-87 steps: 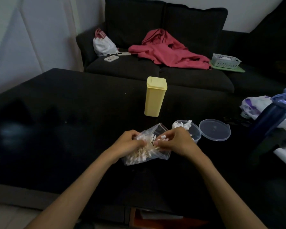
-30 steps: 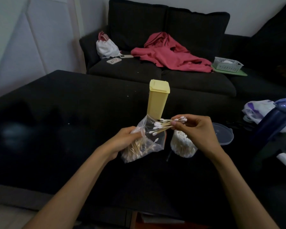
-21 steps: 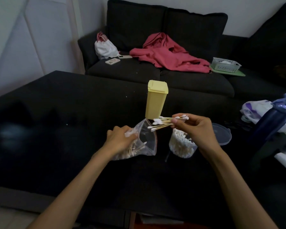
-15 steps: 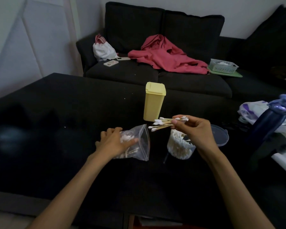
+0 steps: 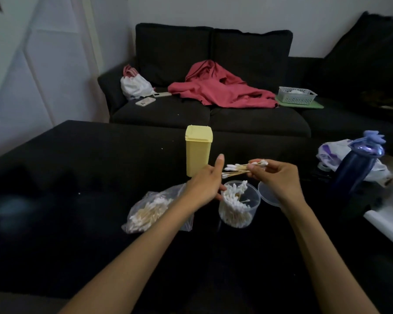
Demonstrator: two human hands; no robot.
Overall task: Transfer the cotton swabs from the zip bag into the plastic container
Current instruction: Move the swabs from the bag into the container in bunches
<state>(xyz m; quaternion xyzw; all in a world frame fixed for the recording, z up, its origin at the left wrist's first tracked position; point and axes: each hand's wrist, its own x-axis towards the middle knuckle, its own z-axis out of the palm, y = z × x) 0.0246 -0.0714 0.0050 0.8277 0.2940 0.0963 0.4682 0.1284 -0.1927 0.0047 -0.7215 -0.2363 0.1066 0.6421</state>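
My right hand (image 5: 279, 180) pinches a small bundle of cotton swabs (image 5: 241, 169) between thumb and fingertips, held roughly level above the round clear plastic container (image 5: 238, 206), swab tips pointing left toward my other hand. My left hand (image 5: 204, 185) hangs just left of the container's rim, thumb sticking up, fingers loosely extended and holding nothing; the fingertips look like they touch the container's left side, can't tell for sure. The container stands upright on the black table (image 5: 77, 166), already packed mostly full with swabs standing on end, white tips up. The zip bag (image 5: 152, 210) lies flat on the table just left of the container, partly under my left forearm, not held, with a good pile of wooden-stick swabs inside. The container's clear lid (image 5: 269, 193) lies flat to the right of the container, mostly hidden behind my right wrist. Behind the hands a tall yellow box (image 5: 198, 152) with its lid closed stands upright. Far right on the table: a dark blue bottle (image 5: 354, 168) and a white plastic bag (image 5: 334, 152) behind it. On the dark sofa (image 5: 213, 55) beyond: a red garment (image 5: 216, 89), a white drawstring bag (image 5: 135, 85), a phone (image 5: 145, 101), a small white basket (image 5: 296, 94).
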